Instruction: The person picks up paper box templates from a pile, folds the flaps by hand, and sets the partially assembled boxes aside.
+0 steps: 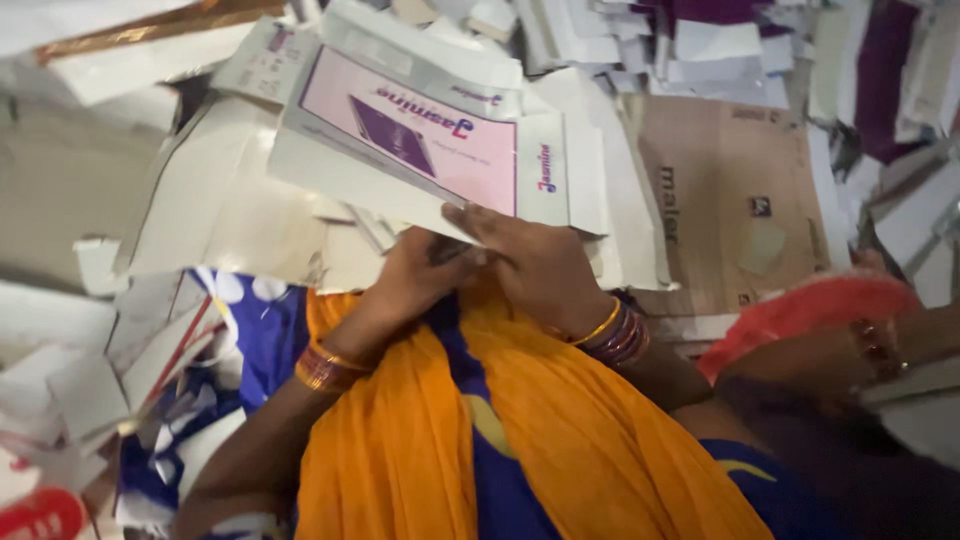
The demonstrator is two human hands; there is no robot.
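A flat, unfolded carton blank (410, 135), white with a pink printed panel, is held up over my lap. My right hand (530, 260) grips its lower edge with the thumb on top. My left hand (415, 275) holds the same edge from beneath, fingers curled under the card. Both wrists wear bangles. An orange scarf (420, 430) over blue patterned cloth lies below my arms.
Heaps of white flat carton blanks (220, 200) cover the floor all around. A brown cardboard sheet (730, 200) lies to the right. Stacks of folded white and purple cartons (700, 50) fill the top right. Another person's hand with a red cloth (810, 310) is at the right.
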